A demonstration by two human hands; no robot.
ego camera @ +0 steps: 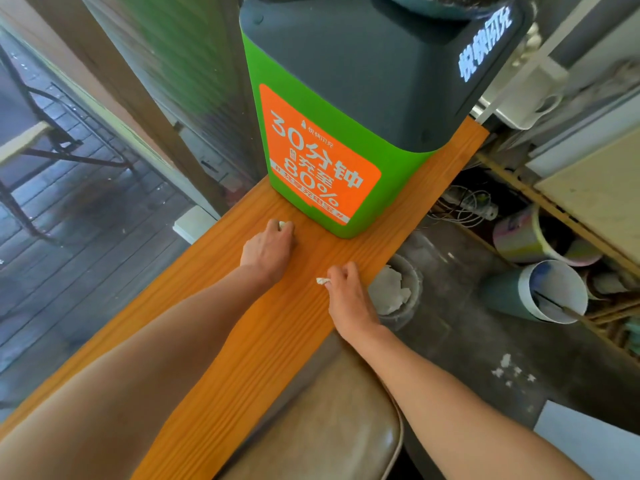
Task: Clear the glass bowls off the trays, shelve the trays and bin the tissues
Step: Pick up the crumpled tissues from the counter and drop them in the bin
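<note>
Both hands rest on a narrow orange wooden counter [263,341]. My left hand [269,249] is curled over a small scrap of white tissue [281,224] near the base of a green charging box. My right hand [346,294] pinches another small crumpled tissue [322,280] at the counter's right side. Just right of that hand, on the floor below the counter edge, a round grey bin [412,289] holds crumpled white tissues. No trays or glass bowls are in view.
A green and dark grey charging box [349,109] with an orange label stands on the counter ahead. A brown cushioned stool [332,431] sits below. Paint buckets [550,292], cables and shelving crowd the floor at right. A window lies at left.
</note>
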